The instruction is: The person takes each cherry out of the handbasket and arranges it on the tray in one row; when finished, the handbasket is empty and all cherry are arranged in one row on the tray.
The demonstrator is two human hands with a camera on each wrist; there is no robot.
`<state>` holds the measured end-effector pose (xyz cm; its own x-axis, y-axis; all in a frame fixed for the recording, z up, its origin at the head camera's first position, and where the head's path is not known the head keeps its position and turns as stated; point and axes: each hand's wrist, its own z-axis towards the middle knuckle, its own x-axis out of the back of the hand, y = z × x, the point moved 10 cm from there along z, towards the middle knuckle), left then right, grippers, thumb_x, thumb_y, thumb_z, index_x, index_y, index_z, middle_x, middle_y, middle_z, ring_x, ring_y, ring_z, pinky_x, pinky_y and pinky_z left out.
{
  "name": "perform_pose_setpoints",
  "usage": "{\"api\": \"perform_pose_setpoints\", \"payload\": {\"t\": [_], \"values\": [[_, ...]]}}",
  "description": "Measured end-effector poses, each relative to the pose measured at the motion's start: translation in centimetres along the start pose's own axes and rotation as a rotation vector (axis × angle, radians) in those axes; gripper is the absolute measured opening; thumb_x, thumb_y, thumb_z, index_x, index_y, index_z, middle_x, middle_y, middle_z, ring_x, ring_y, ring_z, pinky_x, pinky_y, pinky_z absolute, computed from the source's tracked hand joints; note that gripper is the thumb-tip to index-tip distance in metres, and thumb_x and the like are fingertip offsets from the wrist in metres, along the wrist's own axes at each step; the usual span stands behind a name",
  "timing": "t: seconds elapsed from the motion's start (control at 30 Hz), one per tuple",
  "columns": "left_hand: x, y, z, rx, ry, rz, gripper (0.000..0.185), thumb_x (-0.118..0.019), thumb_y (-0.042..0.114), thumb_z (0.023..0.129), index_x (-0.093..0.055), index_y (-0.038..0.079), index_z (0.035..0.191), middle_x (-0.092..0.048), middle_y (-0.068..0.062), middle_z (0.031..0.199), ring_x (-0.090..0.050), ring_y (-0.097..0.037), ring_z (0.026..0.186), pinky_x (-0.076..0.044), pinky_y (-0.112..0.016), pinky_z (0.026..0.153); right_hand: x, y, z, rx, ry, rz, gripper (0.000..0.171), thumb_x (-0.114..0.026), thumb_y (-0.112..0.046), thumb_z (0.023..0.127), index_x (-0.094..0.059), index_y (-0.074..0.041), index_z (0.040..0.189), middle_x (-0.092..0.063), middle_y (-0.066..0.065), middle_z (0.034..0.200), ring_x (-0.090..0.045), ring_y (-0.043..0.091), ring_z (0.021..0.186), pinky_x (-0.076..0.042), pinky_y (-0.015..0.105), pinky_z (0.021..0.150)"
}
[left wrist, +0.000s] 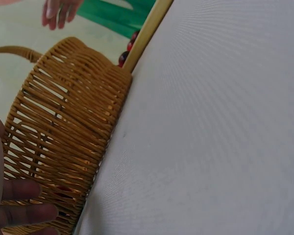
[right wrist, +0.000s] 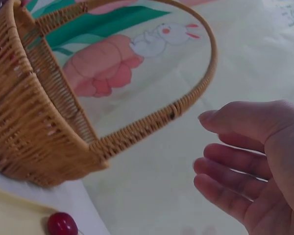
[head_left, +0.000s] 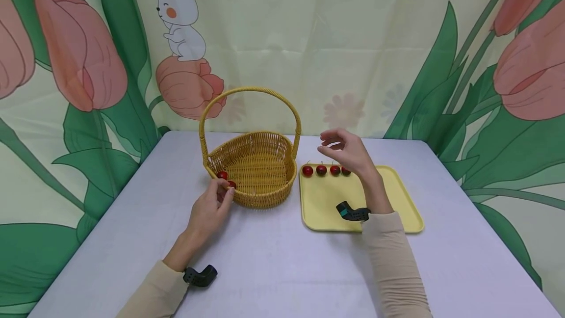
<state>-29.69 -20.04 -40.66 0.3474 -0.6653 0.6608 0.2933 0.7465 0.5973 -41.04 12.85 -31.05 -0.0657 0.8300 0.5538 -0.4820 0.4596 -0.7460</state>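
Red cherry [head_left: 231,184] at left hand [head_left: 211,210] fingertips, beside wicker basket [head_left: 256,171] rim

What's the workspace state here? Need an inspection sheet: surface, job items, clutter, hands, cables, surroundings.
Surface: pale grey table, flat, cloth-like.
Job's things: wicker basket with upright hoop handle; two cherries at its left rim; yellow tray to its right with a row of four cherries along the far edge.
Clutter: nothing seen.
Grippers: left hand at the basket's left rim, fingertips on a cherry; whether it pinches it is unclear. Right hand above the tray's far edge, fingers relaxed, holding nothing.
Cables: nothing seen; a black camera mount on each wrist.
Surroundings: backdrop printed with tulips and a rabbit.
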Motion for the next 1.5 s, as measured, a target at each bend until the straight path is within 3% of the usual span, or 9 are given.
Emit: {"api": "perform_pose_setpoints", "payload": {"t": [0.1, 0.37, 0.6, 0.9, 1.27, 1.5], "values": [[0.0, -0.1, -0.1, -0.001, 0.002, 0.002, 0.024, -0.054, 0.031, 0.103, -0.052, 0.011, 0.116, -0.062, -0.003, 0.089, -0.055, -0.012, 0.075, -0.048, -0.023, 0.064, -1.2, -1.2, 0.2, 0.036, -0.027, 0.006, 0.037, -0.075, -0.024, 0.09, -0.065, -0.008, 0.122, -0.069, 0.012, 0.118, -0.068, 0.025, 0.103, -0.053, 0.023, 0.086], [-0.1, -0.3, -0.2, 0.01, 0.005, 0.005, 0.024, -0.055, 0.031, 0.103, -0.052, 0.011, 0.116, -0.063, -0.002, 0.089, -0.056, -0.011, 0.076, -0.049, -0.024, 0.064, -5.4, -3.8, 1.0, 0.132, -0.137, 0.035, 0.037, -0.076, -0.015, 0.088, -0.065, -0.001, 0.121, -0.069, 0.02, 0.115, -0.067, 0.027, 0.102, -0.055, 0.042, 0.092], [-0.1, -0.1, -0.1, 0.008, 0.013, -0.008, 0.026, -0.057, 0.029, 0.102, -0.053, 0.009, 0.116, -0.063, -0.003, 0.088, -0.056, -0.012, 0.076, -0.048, -0.023, 0.064, -10.0, -5.0, 1.8, 0.152, -0.263, -0.006, 0.035, -0.076, -0.018, 0.088, -0.066, -0.007, 0.121, -0.069, 0.011, 0.116, -0.066, 0.023, 0.104, -0.055, 0.039, 0.092], [-0.4, -0.1, -0.2, 0.018, -0.002, -0.002, 0.028, -0.056, 0.031, 0.102, -0.054, 0.007, 0.118, -0.064, -0.004, 0.091, -0.056, -0.012, 0.077, -0.048, -0.023, 0.065, -15.4, -4.9, 2.6, 0.112, -0.38, -0.038, 0.039, -0.077, -0.02, 0.089, -0.064, -0.007, 0.124, -0.068, 0.015, 0.122, -0.066, 0.02, 0.105, -0.056, 0.033, 0.09], [-0.3, 0.0, 0.1, -0.021, 0.017, 0.024, 0.026, -0.057, 0.029, 0.102, -0.054, 0.009, 0.118, -0.064, -0.002, 0.088, -0.055, -0.01, 0.075, -0.047, -0.023, 0.064, -19.7, -4.1, 3.0, 0.088, -0.477, -0.039, 0.045, -0.076, -0.02, 0.089, -0.062, -0.002, 0.128, -0.069, 0.014, 0.122, -0.066, 0.022, 0.107, -0.055, 0.035, 0.092], [0.1, 0.1, 0.0, -0.002, 0.014, 0.009, 0.025, -0.057, 0.028, 0.102, -0.053, 0.009, 0.117, -0.063, -0.003, 0.088, -0.054, -0.011, 0.075, -0.046, -0.024, 0.064, -21.5, -4.7, 3.3, 0.1, -0.511, -0.045, 0.046, -0.076, -0.02, 0.089, -0.062, -0.003, 0.129, -0.068, 0.015, 0.125, -0.066, 0.023, 0.111, -0.053, 0.037, 0.096]]}}
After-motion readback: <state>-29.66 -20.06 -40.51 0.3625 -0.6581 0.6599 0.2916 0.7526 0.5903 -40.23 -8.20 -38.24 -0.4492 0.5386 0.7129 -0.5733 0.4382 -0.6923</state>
